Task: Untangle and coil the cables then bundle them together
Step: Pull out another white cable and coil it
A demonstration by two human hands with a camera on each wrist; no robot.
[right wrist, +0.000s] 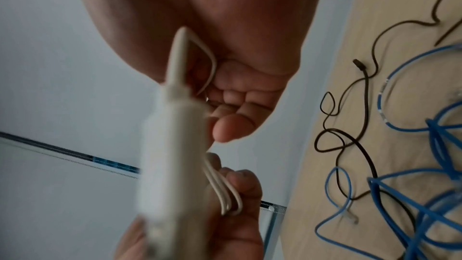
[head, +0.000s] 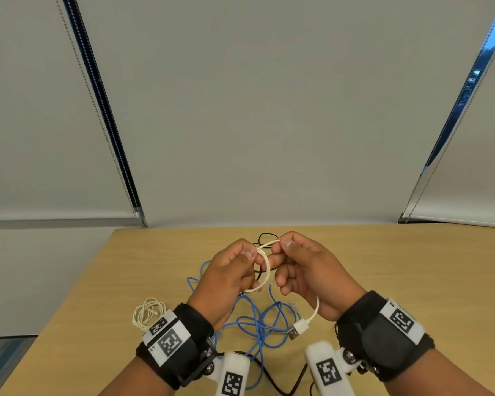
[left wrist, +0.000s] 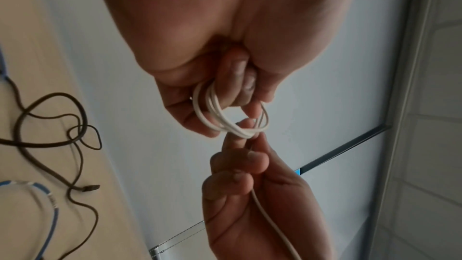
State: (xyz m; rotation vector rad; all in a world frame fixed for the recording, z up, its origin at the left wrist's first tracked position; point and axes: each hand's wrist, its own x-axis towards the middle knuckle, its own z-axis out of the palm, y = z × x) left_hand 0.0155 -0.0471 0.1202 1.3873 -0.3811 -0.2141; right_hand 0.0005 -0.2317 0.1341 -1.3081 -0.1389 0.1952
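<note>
Above the wooden table (head: pixel 412 281) both hands work a white USB cable. My left hand (head: pixel 235 267) holds its small coil (head: pixel 265 267), the loops wound round my fingers (left wrist: pixel 232 90) in the left wrist view. My right hand (head: pixel 295 261) pinches the strand at the coil's top, and the tail runs through the palm down to the USB plug (head: pixel 297 328). That plug (right wrist: pixel 172 126) hangs blurred close to the right wrist camera. A tangled blue cable (head: pixel 257 321) and a thin black cable (head: pixel 265 237) lie on the table below.
A coiled white cable (head: pixel 147 312) lies on the table left of my left wrist. The black cable (head: pixel 272 378) also trails toward the near edge. Roller blinds (head: pixel 255 110) cover the window behind the table.
</note>
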